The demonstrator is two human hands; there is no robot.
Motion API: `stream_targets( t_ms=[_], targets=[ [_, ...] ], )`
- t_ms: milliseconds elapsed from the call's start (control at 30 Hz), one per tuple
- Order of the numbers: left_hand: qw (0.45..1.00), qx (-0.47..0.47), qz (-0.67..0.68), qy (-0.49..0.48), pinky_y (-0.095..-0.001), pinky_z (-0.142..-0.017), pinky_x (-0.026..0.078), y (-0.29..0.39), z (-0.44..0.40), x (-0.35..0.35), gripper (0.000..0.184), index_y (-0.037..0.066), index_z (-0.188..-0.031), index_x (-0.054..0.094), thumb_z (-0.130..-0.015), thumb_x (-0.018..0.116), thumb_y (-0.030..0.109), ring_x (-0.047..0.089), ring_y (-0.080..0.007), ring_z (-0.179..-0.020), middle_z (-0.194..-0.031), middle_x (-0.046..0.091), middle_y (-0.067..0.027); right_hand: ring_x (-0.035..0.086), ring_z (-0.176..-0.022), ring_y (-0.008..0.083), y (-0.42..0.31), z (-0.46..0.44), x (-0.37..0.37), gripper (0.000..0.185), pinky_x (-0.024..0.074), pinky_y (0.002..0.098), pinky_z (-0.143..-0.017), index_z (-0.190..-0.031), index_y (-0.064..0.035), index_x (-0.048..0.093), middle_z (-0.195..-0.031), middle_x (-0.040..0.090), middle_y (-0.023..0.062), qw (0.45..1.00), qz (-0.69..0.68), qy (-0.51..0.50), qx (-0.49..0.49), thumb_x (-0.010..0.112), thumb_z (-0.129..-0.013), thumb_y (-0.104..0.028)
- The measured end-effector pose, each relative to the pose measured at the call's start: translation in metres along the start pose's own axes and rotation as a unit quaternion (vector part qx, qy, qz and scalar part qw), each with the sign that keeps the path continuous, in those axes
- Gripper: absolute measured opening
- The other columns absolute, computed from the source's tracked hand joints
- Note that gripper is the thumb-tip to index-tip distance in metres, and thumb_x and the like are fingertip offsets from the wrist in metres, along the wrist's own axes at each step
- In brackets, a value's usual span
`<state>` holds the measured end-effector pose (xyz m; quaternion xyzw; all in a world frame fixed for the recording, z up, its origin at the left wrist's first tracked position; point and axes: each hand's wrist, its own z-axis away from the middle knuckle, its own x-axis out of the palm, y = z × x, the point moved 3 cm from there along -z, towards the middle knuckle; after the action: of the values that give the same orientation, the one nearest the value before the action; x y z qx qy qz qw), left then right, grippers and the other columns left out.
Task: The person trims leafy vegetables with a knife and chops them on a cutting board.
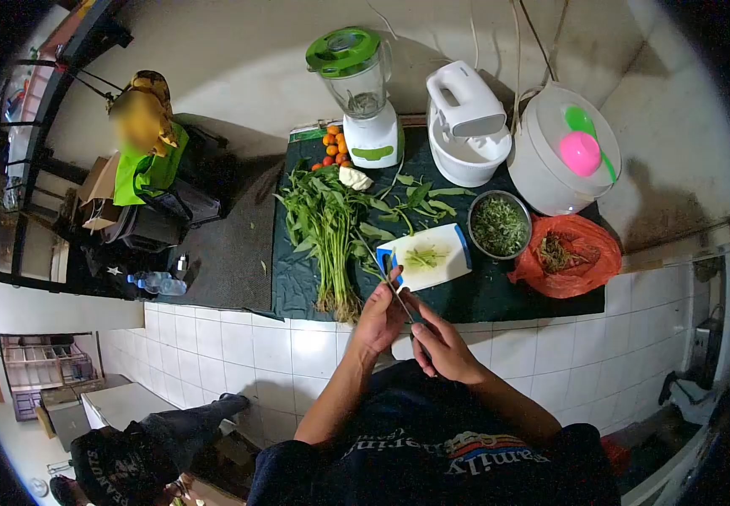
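Observation:
My right hand (444, 344) is wrapped around the dark handle of a knife (402, 302), whose thin blade points up and left. My left hand (380, 317) is closed with thumb and fingertips at the blade, just in front of the table edge. Beyond the hands lies a white cutting board (445, 268) with blue ends, holding a small pile of cut green stems (426, 256). Left of the board rests a big bunch of leafy greens (329, 232), its roots toward me. Loose leafy sprigs (411, 201) lie behind the board.
A metal bowl (474, 239) of chopped greens and a red plastic bag (580, 285) with scraps stand right. Behind are a blender (372, 139), a hand mixer on its bowl (468, 156), a large white appliance (542, 152) and small orange-red fruits (331, 150). Another person (120, 455) is lower left.

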<state>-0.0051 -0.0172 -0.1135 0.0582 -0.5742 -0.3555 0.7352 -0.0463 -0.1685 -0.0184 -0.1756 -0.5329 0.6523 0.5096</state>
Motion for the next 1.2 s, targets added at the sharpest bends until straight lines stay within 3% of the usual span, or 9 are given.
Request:
stream_targets(
  t_ms=[167,267,300,367,533,667,967,1100,1200],
  targets=[
    [0.997,0.011,0.006,0.070,-0.0344,-0.086,0.050,0.006,-0.018,-0.055,0.049,0.011,-0.136,0.054,-0.093,0.068,0.032,0.062,-0.0161,-0.094,-0.102,0.065,-0.0015,0.045,-0.041,0.0108,-0.007,0.000,0.008,0.051,0.0383,0.0252,-0.039,-0.155,-0.0136,0.024,-0.060,0.051,0.0043,0.999,-0.026,0.002,0.024,0.037,-0.107,-0.026],
    [0.958,0.040,-0.271,0.085,-0.0276,-0.081,0.051,0.001,-0.034,-0.094,0.029,0.009,-0.116,0.069,-0.088,0.075,0.011,0.065,-0.0106,-0.089,-0.094,0.073,-0.0025,0.046,-0.042,0.0125,-0.012,-0.001,0.008,0.051,0.0396,0.0263,-0.040,-0.154,-0.0130,0.028,-0.059,0.051,0.0059,0.995,-0.079,0.053,0.015,0.039,-0.106,-0.028],
    [0.960,0.034,-0.265,0.083,-0.0276,-0.081,0.051,-0.003,-0.038,-0.097,0.029,0.009,-0.116,0.069,-0.088,0.075,0.011,0.065,-0.0106,-0.089,-0.094,0.073,-0.0025,0.046,-0.042,0.0125,-0.015,0.003,0.009,0.051,0.0396,0.0263,-0.040,-0.154,-0.0130,0.028,-0.059,0.051,0.0059,0.995,-0.077,0.060,0.020,0.039,-0.106,-0.028],
    [0.844,0.060,-0.521,0.112,-0.0289,-0.077,0.053,-0.009,-0.052,-0.101,0.021,0.005,-0.104,0.073,-0.086,0.078,0.015,0.066,-0.0096,-0.088,-0.088,0.072,-0.0050,0.046,-0.043,0.0126,-0.024,0.013,0.006,0.053,0.0395,0.0265,-0.040,-0.154,-0.0105,0.028,-0.060,0.051,0.0055,0.989,-0.084,0.121,-0.013,0.041,-0.105,-0.026],
    [0.722,0.164,-0.670,0.060,-0.0410,-0.082,0.051,-0.019,-0.096,-0.077,0.024,0.007,-0.099,0.075,-0.082,0.076,0.025,0.066,-0.0308,-0.088,-0.093,0.072,-0.0114,0.040,-0.035,0.0127,-0.007,0.037,-0.003,0.052,0.0340,0.0271,-0.034,-0.152,-0.0084,0.031,-0.051,0.046,0.0049,0.951,-0.094,0.295,0.004,0.041,-0.105,-0.026],
    [0.598,0.230,-0.767,0.021,-0.0452,-0.086,0.045,-0.017,-0.126,-0.070,0.028,0.010,-0.102,0.073,-0.077,0.075,0.022,0.058,-0.0338,-0.096,-0.095,0.069,-0.0106,0.038,-0.034,0.0124,0.010,0.048,-0.010,0.052,0.0338,0.0270,-0.034,-0.153,-0.0080,0.030,-0.051,0.045,0.0046,0.934,-0.056,0.353,-0.015,0.041,-0.105,-0.026],
    [0.497,0.268,-0.821,-0.087,-0.0459,-0.105,0.036,-0.011,-0.122,-0.051,0.062,0.006,-0.129,0.054,-0.076,0.077,0.029,0.044,-0.0329,-0.126,-0.133,0.048,-0.0146,0.041,-0.037,0.0098,0.004,0.042,-0.014,0.053,0.0327,0.0251,-0.035,-0.153,-0.0040,0.029,-0.052,0.047,0.0032,0.922,-0.063,0.383,-0.005,0.039,-0.104,-0.021],
    [0.470,0.250,-0.837,-0.123,-0.0430,-0.106,0.037,-0.022,-0.146,-0.069,0.053,0.007,-0.129,0.055,-0.079,0.069,0.021,0.047,-0.0322,-0.125,-0.131,0.054,-0.0110,0.041,-0.037,0.0099,-0.014,0.033,-0.032,0.051,0.0334,0.0248,-0.035,-0.152,-0.0047,0.031,-0.052,0.047,0.0027,0.935,-0.036,0.351,-0.024,0.039,-0.104,-0.021],
    [0.431,0.287,-0.845,-0.132,-0.0406,-0.102,0.040,-0.020,-0.156,-0.076,0.031,0.008,-0.110,0.065,-0.081,0.061,0.018,0.052,-0.0290,-0.116,-0.117,0.060,-0.0088,0.040,-0.036,0.0097,-0.023,0.023,-0.048,0.050,0.0333,0.0244,-0.035,-0.151,-0.0055,0.034,-0.052,0.047,0.0022,0.935,-0.023,0.350,-0.040,0.039,-0.104,-0.021]
  ],
)
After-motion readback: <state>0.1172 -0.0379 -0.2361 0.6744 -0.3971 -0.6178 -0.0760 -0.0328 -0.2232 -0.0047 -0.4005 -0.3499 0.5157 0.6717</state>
